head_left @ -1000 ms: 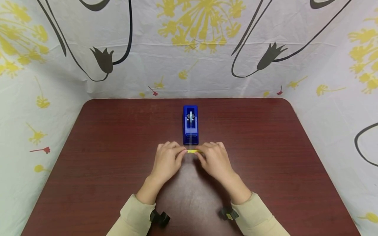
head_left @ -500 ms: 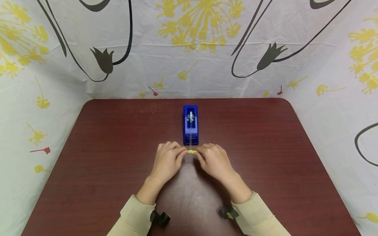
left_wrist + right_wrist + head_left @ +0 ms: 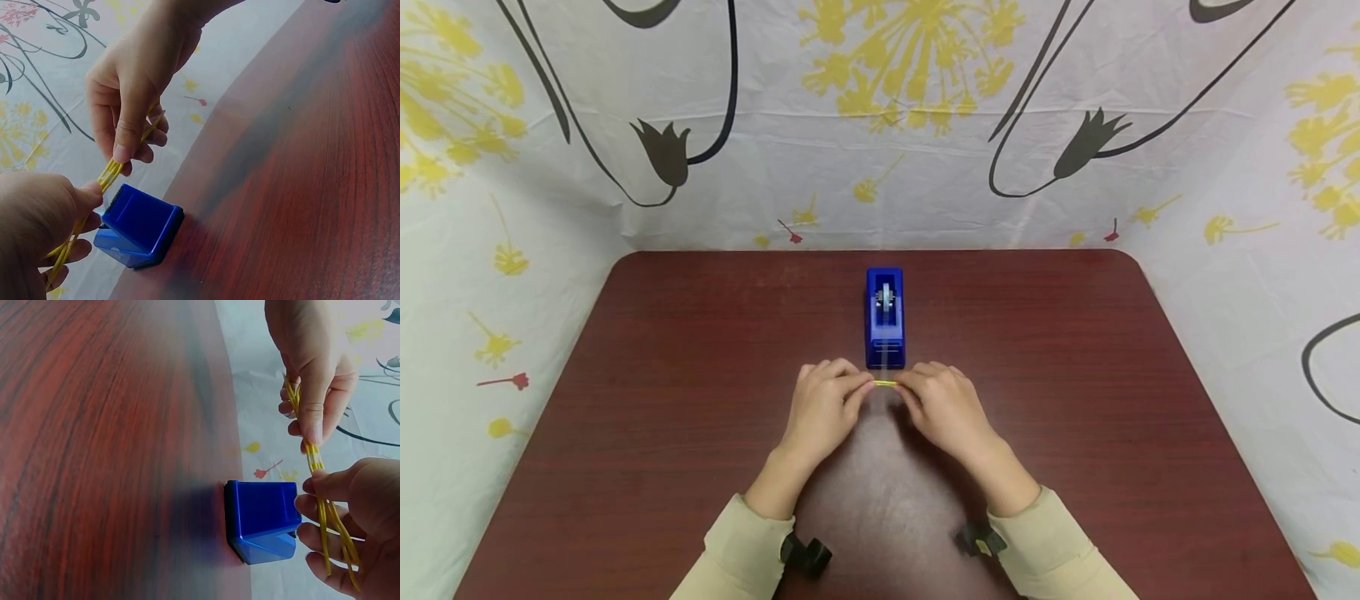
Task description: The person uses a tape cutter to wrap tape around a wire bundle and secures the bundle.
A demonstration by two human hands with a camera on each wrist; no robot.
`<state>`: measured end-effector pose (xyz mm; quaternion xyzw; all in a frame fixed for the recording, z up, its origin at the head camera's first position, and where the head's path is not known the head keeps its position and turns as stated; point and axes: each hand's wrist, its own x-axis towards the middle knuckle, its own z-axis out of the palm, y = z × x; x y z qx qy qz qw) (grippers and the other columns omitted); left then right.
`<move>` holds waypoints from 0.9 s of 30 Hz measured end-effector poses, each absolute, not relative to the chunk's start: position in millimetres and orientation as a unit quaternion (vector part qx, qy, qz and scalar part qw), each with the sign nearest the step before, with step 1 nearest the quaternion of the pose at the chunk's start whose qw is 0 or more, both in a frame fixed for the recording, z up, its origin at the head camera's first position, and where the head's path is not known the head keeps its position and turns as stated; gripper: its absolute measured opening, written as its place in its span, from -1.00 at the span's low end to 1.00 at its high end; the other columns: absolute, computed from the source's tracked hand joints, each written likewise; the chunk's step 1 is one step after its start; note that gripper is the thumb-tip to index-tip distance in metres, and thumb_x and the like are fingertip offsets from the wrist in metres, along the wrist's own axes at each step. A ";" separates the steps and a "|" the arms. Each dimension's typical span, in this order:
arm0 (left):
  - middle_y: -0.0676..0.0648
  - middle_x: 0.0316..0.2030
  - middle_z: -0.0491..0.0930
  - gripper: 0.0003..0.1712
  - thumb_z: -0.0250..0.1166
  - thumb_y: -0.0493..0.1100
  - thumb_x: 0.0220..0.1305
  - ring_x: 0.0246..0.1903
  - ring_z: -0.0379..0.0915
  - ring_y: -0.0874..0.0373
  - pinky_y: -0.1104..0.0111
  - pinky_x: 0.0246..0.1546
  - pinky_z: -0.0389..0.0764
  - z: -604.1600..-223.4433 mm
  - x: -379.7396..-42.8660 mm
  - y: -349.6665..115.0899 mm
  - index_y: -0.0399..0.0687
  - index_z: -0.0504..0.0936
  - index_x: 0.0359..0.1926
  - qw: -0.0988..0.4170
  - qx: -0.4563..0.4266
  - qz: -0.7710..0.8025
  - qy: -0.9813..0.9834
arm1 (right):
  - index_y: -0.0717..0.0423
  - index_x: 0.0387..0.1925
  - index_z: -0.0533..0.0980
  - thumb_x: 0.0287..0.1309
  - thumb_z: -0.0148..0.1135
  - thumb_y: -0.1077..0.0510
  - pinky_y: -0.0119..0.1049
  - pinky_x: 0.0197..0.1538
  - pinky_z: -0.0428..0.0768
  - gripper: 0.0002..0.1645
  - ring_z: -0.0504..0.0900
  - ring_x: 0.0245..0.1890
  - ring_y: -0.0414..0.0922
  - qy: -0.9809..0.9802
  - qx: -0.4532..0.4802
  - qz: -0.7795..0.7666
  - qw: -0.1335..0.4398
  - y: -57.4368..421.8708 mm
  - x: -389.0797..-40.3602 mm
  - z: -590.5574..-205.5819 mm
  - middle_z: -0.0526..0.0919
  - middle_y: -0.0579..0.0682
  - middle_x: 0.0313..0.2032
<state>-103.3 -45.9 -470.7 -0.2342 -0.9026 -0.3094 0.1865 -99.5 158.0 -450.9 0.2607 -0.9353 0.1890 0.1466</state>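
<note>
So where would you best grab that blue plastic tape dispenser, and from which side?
I'd come from above and pinch the two long side walls of the blue plastic tape dispenser: its body is narrow and stands upright on the dark red table. The far half looks safest, since the toothed cutting edge is at the near end.

Yellow strands [image 3: 885,383], in the head view, now show as a shorter, thinner line than earlier, the right grip [image 3: 951,410] lying slightly nearer the left grip [image 3: 822,410].
</note>
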 end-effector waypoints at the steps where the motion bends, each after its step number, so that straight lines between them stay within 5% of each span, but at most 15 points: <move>1: 0.06 -0.34 0.69 -0.88 0.49 -0.17 0.23 -0.38 0.54 0.13 0.18 -0.25 0.42 -471.0 -103.7 -45.8 -0.03 0.85 -0.21 0.188 -0.233 -0.313 -0.901 | 0.07 -0.23 0.73 0.22 0.42 0.18 -0.09 -0.26 0.61 -0.90 0.67 -0.36 -0.05 -0.934 0.262 0.189 0.151 158.2 -99.7 -450.8 0.71 -0.09 -0.38; 18: 0.03 -0.36 0.67 -0.87 0.51 -0.22 0.17 -0.36 0.56 0.12 0.19 -0.35 0.52 -472.8 -106.1 -41.2 -0.10 0.84 -0.23 0.186 -0.231 -0.360 -0.885 | 0.11 -0.21 0.73 0.18 0.45 0.15 -0.11 -0.23 0.62 -0.84 0.66 -0.31 -0.05 -0.932 0.252 0.207 0.156 161.5 -101.6 -449.2 0.73 -0.08 -0.32; 27: 0.02 -0.37 0.64 -0.91 0.51 -0.27 0.16 -0.39 0.55 0.11 0.20 -0.38 0.50 -473.1 -104.9 -38.5 -0.16 0.84 -0.28 0.217 -0.250 -0.364 -0.871 | 0.09 -0.24 0.72 0.34 0.30 0.13 -0.04 -0.23 0.58 -0.86 0.67 -0.33 -0.04 -0.940 0.247 0.201 0.125 161.9 -100.8 -450.0 0.70 -0.08 -0.35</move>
